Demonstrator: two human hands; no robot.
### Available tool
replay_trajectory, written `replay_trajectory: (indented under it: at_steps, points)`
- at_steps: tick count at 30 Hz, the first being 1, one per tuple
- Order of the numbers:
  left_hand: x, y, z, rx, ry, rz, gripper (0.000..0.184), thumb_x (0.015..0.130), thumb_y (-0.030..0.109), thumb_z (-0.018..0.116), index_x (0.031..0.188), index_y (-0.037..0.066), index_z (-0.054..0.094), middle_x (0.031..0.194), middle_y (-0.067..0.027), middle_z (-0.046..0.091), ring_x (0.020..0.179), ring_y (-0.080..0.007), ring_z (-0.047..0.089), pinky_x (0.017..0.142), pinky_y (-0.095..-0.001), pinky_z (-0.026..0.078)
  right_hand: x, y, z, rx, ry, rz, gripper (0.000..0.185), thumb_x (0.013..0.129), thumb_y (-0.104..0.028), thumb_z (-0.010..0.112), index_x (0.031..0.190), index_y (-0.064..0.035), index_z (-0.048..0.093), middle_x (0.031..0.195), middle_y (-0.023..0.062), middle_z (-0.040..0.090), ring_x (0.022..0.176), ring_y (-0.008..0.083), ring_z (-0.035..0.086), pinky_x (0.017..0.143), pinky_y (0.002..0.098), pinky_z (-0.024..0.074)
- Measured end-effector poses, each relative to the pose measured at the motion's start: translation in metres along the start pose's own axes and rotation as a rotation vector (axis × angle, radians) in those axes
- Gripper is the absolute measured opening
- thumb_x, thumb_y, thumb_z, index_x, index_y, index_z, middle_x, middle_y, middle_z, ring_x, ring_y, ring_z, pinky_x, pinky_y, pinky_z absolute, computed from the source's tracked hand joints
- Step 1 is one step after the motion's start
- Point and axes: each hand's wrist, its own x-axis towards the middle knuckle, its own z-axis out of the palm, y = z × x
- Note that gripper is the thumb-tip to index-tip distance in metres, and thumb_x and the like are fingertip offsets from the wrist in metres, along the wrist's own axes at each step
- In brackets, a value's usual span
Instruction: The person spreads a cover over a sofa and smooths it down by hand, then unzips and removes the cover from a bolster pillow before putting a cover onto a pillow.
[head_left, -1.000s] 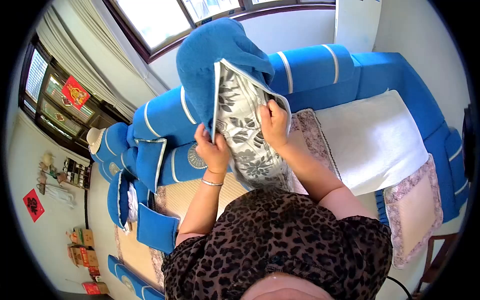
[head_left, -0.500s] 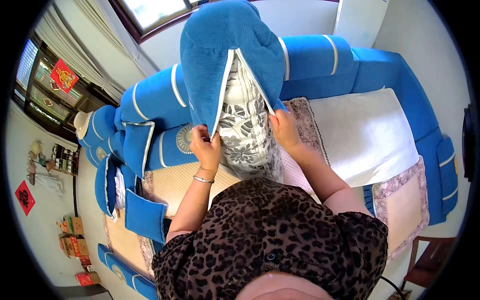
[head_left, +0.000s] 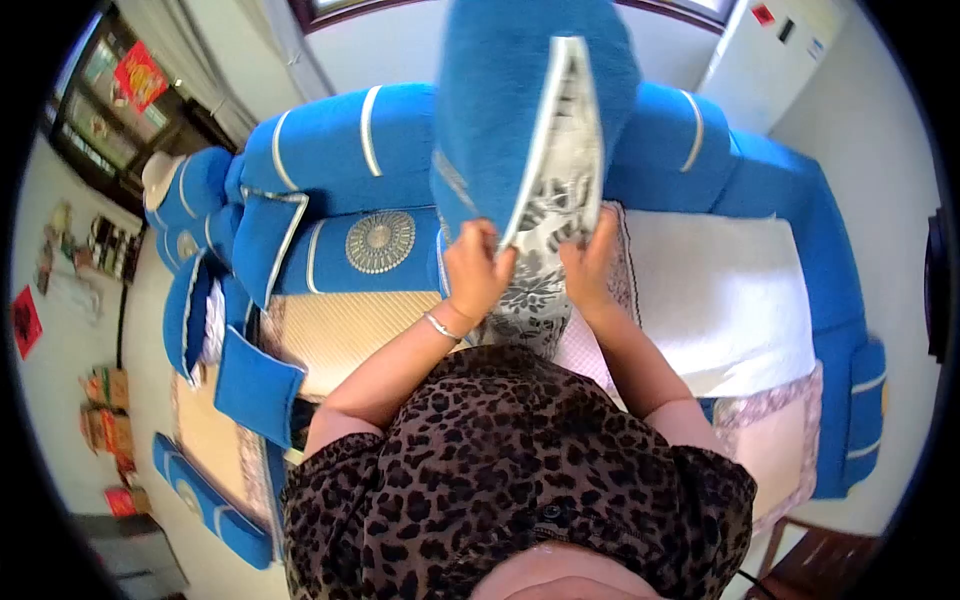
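Note:
A large blue cover [head_left: 500, 110] with a white-edged slit reaches up past the top of the view. Inside it shows a cushion [head_left: 535, 290] in white fabric with grey leaves, its lower end close to my body. My left hand [head_left: 478, 268] is closed on the cover's left edge, a silver bracelet on that wrist. Bent round the right edge of the opening, the fingers of my right hand [head_left: 592, 262] grip the cover beside the patterned fabric.
Behind runs a blue sofa [head_left: 335, 140] with a white seat cloth [head_left: 715, 290] to the right and a beige quilted mat [head_left: 350, 330] to the left. Blue pillows [head_left: 255, 385] lie at the left. A dark wooden chair [head_left: 820, 565] stands at the lower right.
The cover has moved up and to the right, and its opening looks narrower. Both hands have shifted right with it, staying on its edges. The view has turned slightly.

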Motion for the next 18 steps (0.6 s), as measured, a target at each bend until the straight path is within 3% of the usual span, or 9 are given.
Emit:
replay_trajectory:
  at_steps: [3,6,7,9,12,15,17,18]
  points:
    - [0.006,0.019,0.015,-0.064,-0.118,0.145,0.033,0.071,0.011,0.071,0.096,0.004,0.051,0.068,-0.0125,0.058,0.058,-0.0296,0.060,0.054,-0.0397,0.047,0.001,-0.019,-0.006,0.323,-0.019,0.149,0.096,0.063,-0.020,0.074,0.138,-0.0013,0.018,0.126,0.0149,0.036,0.117,0.0291,0.041,0.098,0.0419,0.0388]
    - [0.008,0.038,0.040,-0.186,-0.222,0.222,0.035,0.070,0.012,0.071,0.097,0.004,0.051,0.070,-0.0134,0.060,0.062,-0.0311,0.061,0.057,-0.0408,0.049,0.026,-0.046,-0.035,0.428,0.013,0.273,0.118,0.056,-0.019,0.078,0.144,-0.0031,0.001,0.137,0.0166,0.027,0.125,0.0308,0.036,0.104,0.0433,0.0342]
    - [0.008,0.044,0.052,-0.222,-0.227,0.280,0.034,0.070,0.011,0.071,0.097,0.003,0.051,0.070,-0.0133,0.059,0.062,-0.0303,0.061,0.056,-0.0401,0.049,0.031,-0.039,-0.042,0.388,0.018,0.258,0.121,0.054,-0.018,0.080,0.145,-0.0037,0.001,0.142,0.0187,0.023,0.129,0.0301,0.033,0.104,0.0423,0.0339]
    - [0.008,0.058,0.070,-0.288,-0.282,0.314,0.034,0.070,0.009,0.069,0.098,0.003,0.052,0.074,-0.0130,0.060,0.065,-0.0292,0.061,0.058,-0.0395,0.050,0.037,-0.018,-0.058,0.017,0.028,0.098,0.111,0.058,-0.018,0.081,0.144,-0.0029,0.012,0.137,0.0184,0.031,0.123,0.0295,0.039,0.101,0.0401,0.0369]
    - [0.007,0.075,0.094,-0.360,-0.333,0.314,0.035,0.069,0.005,0.066,0.103,0.005,0.055,0.084,-0.0114,0.061,0.075,-0.0286,0.062,0.063,-0.0392,0.051,0.045,-0.009,-0.081,0.143,0.216,0.396,0.078,0.068,-0.010,0.074,0.135,-0.0006,0.035,0.123,0.0150,0.047,0.112,0.0248,0.049,0.095,0.0356,0.0414]
    - [0.000,0.072,0.115,-0.343,-0.240,0.378,0.040,0.068,0.001,0.061,0.107,0.007,0.055,0.091,-0.0084,0.060,0.082,-0.0280,0.060,0.064,-0.0381,0.051,0.042,0.038,-0.120,0.136,0.219,0.458,0.037,0.074,0.000,0.063,0.111,0.0012,0.057,0.097,0.0080,0.061,0.091,0.0162,0.057,0.082,0.0277,0.0447]
    - [-0.007,0.060,0.112,-0.282,-0.254,0.359,0.045,0.068,-0.002,0.056,0.111,0.008,0.054,0.094,-0.0067,0.058,0.087,-0.0278,0.058,0.066,-0.0368,0.052,0.030,0.078,-0.131,-0.010,0.237,0.441,0.016,0.075,0.004,0.058,0.090,0.0003,0.065,0.079,0.0016,0.061,0.074,0.0083,0.055,0.069,0.0220,0.0415]
    - [-0.014,0.051,0.121,-0.318,-0.184,0.231,0.048,0.067,0.002,0.060,0.114,0.011,0.054,0.101,-0.0074,0.055,0.093,-0.0282,0.057,0.070,-0.0373,0.051,0.026,0.082,-0.127,0.076,0.280,0.424,0.011,0.075,0.004,0.059,0.082,-0.0011,0.065,0.072,-0.0001,0.060,0.066,0.0058,0.050,0.062,0.0198,0.0371]
